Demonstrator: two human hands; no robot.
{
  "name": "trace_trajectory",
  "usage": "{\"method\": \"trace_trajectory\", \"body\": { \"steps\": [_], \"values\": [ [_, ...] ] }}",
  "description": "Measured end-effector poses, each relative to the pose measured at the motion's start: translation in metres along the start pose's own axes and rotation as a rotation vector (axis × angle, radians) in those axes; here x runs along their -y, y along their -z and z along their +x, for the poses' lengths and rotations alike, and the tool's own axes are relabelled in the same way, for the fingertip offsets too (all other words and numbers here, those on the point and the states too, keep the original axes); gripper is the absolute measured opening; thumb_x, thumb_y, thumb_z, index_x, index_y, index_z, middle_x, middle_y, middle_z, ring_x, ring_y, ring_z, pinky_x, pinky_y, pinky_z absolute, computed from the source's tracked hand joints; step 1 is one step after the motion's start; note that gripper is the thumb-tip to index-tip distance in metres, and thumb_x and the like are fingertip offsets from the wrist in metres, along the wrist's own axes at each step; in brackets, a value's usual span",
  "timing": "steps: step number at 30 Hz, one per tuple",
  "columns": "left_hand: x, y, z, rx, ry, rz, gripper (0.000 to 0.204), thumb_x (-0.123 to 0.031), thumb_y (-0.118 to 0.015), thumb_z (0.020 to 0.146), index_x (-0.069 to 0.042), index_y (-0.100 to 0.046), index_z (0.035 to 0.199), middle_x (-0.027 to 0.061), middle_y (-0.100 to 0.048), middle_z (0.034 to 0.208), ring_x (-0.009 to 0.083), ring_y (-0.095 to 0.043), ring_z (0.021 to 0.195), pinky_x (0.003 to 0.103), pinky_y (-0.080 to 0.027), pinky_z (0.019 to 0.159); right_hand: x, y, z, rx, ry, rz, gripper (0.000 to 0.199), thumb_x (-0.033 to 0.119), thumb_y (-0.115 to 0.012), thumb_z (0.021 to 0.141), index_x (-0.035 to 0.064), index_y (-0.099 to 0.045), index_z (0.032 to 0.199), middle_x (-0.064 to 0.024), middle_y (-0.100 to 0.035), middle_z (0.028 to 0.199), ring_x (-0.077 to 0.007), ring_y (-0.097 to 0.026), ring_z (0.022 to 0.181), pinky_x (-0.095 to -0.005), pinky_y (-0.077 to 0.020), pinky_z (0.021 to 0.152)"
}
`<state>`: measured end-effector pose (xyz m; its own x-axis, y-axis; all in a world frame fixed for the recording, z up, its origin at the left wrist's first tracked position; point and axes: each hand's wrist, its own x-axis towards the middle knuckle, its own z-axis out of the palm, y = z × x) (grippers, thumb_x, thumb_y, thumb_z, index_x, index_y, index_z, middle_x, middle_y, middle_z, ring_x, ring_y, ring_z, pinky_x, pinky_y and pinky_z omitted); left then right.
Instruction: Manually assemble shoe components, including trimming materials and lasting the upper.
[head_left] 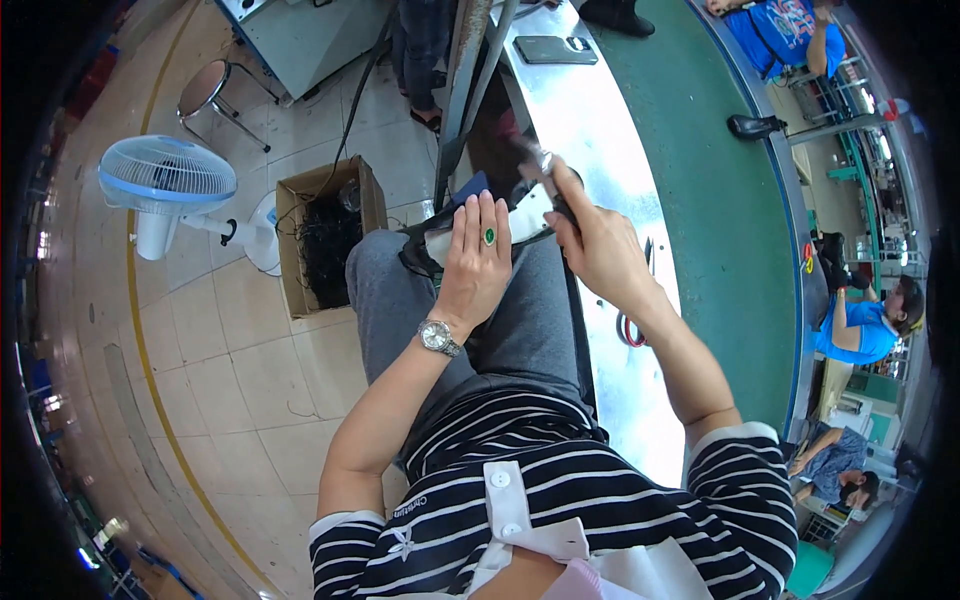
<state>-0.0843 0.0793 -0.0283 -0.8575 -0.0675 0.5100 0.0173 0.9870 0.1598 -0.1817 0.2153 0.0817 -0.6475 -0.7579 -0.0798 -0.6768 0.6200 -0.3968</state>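
Note:
A black shoe with a pale underside (528, 218) rests across my thighs. My left hand (478, 252) lies over it with fingers straight and close together, holding it down against my lap; the thumb is hidden. Just right of the shoe, my right hand (602, 245) is closed round the handle of a metal hand tool (538, 165). The tool's head is smeared by motion, so its exact kind is unclear. It reaches over the far right end of the shoe.
On my right runs a shiny metal bench (622, 130) with a dark phone (556, 50) and red-handled scissors (630, 330). Beyond is a green conveyor belt (720, 230) with a black shoe (755, 127). At left stand a box (300, 300), fan (168, 190) and stool (203, 87). Other people sit at far right.

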Motion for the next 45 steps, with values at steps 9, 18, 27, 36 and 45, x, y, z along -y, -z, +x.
{"method": "trace_trajectory", "body": {
  "steps": [9,18,27,36,45],
  "values": [
    [0.0,0.004,0.004,-0.018,-0.02,-0.04,0.044,0.0,-0.055,0.082,0.012,-0.053,0.124,0.0267,-0.054,0.126,0.0403,-0.05,0.124,0.047,-0.04,0.107,-0.004,-0.003,0.006,-0.044,-0.085,0.124,0.063,0.015,-0.055,0.094,0.0101,-0.026,0.149,-0.0167,-0.063,0.064,-0.0371,-0.064,0.06,-0.0428,-0.0511,0.062],
    [0.001,0.006,0.004,-0.055,-0.078,-0.046,0.036,-0.001,-0.055,0.081,0.014,-0.057,0.114,0.0238,-0.057,0.114,0.0434,-0.052,0.12,0.05,-0.041,0.105,0.01,-0.008,0.005,0.02,-0.005,-0.109,0.067,0.016,-0.055,0.093,0.0145,-0.02,0.151,-0.0234,-0.063,0.067,-0.0418,-0.063,0.061,-0.0515,-0.0478,0.057],
    [0.002,0.002,0.0,-0.065,-0.055,-0.039,0.037,-0.002,-0.057,0.083,0.012,-0.055,0.117,0.0235,-0.057,0.116,0.0434,-0.05,0.122,0.051,-0.04,0.106,0.025,-0.014,0.002,-0.01,-0.023,-0.156,0.071,0.012,-0.054,0.091,0.0174,-0.019,0.152,-0.0204,-0.065,0.069,-0.0387,-0.065,0.062,-0.0482,-0.0505,0.057],
    [0.003,0.054,0.009,0.248,0.287,0.072,0.049,-0.01,-0.058,0.084,0.007,-0.05,0.129,0.0239,-0.052,0.129,0.0378,-0.04,0.131,0.05,-0.027,0.112,0.033,-0.021,0.003,0.077,-0.059,-0.21,0.072,0.011,-0.054,0.092,0.0148,-0.016,0.153,-0.0187,-0.062,0.064,-0.0375,-0.063,0.056,-0.0469,-0.0475,0.053],
    [0.006,0.04,-0.007,0.156,0.156,0.111,0.047,-0.004,-0.055,0.084,0.013,-0.049,0.128,0.0326,-0.052,0.128,0.0434,-0.048,0.124,0.047,-0.031,0.113,0.038,-0.034,0.004,-0.024,-0.005,-0.064,0.072,0.013,-0.053,0.092,0.0129,-0.015,0.153,-0.0201,-0.063,0.064,-0.0394,-0.062,0.056,-0.0478,-0.0482,0.054]
  ]
}}
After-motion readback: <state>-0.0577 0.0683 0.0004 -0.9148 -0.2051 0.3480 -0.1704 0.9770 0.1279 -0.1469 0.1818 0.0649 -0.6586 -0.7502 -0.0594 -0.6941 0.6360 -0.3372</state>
